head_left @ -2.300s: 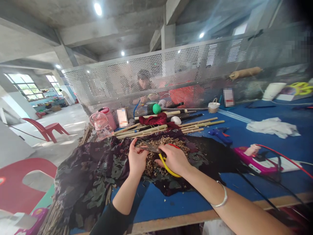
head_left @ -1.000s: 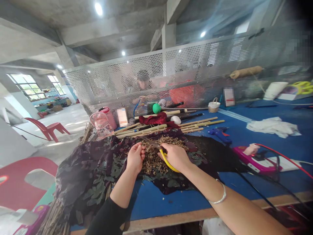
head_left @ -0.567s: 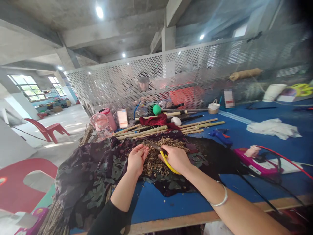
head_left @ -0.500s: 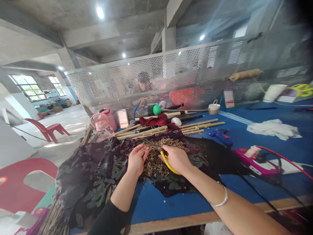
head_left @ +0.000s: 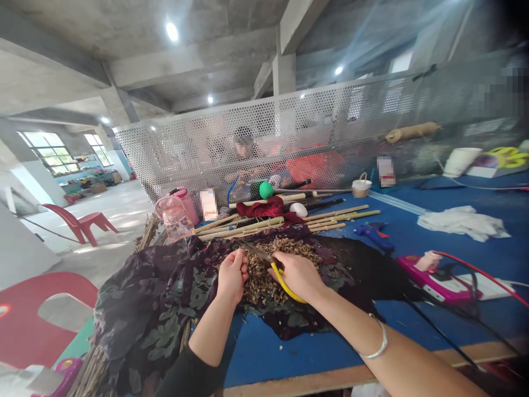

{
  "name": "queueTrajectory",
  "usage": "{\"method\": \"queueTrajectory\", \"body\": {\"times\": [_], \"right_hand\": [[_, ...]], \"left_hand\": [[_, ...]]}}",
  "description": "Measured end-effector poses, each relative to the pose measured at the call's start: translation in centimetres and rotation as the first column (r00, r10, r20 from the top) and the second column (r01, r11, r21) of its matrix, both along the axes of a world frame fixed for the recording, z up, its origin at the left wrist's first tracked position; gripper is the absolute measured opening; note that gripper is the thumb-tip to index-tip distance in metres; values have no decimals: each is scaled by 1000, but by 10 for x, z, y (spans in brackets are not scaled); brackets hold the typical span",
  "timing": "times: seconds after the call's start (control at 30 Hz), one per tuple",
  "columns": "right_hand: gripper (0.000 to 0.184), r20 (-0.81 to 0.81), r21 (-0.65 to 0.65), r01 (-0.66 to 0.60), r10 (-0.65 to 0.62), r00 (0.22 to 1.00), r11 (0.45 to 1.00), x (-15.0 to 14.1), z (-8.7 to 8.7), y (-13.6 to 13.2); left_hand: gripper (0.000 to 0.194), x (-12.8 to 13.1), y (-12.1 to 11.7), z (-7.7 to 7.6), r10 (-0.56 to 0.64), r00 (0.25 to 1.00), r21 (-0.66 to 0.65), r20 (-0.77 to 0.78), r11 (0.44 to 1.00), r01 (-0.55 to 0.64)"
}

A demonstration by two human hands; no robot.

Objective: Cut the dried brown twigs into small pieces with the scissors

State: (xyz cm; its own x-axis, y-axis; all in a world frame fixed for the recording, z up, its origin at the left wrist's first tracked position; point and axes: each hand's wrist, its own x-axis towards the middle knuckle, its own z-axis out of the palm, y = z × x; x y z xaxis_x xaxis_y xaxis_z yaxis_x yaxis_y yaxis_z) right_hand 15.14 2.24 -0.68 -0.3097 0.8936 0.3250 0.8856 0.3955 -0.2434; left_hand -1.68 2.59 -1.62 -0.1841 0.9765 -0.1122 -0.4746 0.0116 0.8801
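Yellow-handled scissors [head_left: 285, 282] are gripped in my right hand [head_left: 300, 273], their dark blades pointing left and away toward my other hand. My left hand [head_left: 232, 275] is closed, thumb against the curled fingers, just left of the blade tips. Whatever it pinches is too small or hidden to make out. Beneath both hands lies a heap of brown dried plant bits [head_left: 264, 289], spread on a dark patterned cloth [head_left: 165, 309].
Behind the heap lie several bamboo sticks [head_left: 351, 214], a dark red cloth [head_left: 260, 208] and a green ball [head_left: 266, 190]. On the right are a blue glue gun [head_left: 374, 236], a magenta power strip [head_left: 433, 281] and white gloves [head_left: 463, 222]. A person [head_left: 243, 154] sits beyond the perforated screen.
My left hand has turned, and its fingers are curled in more tightly. My right hand keeps hold of the scissors in nearly the same place. The view has shifted slightly.
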Motion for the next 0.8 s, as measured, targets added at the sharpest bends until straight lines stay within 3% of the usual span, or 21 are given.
{"method": "queueTrajectory", "body": {"times": [0.13,0.3,0.8], "right_hand": [[19,-10,-23,-7,6,1000,1000,-3,1,-2],[21,-22,-17,-9,8,1000,1000,-3,0,-2],[30,-87,-17,1,-3,996,1000,-4,2,-3]], "left_hand": [[29,1,0,-1,15,998,-4,53,1000,-15],[5,1,3,-1,88,989,-50,120,995,-82],[26,4,0,6,73,991,-13,108,997,-72]]}}
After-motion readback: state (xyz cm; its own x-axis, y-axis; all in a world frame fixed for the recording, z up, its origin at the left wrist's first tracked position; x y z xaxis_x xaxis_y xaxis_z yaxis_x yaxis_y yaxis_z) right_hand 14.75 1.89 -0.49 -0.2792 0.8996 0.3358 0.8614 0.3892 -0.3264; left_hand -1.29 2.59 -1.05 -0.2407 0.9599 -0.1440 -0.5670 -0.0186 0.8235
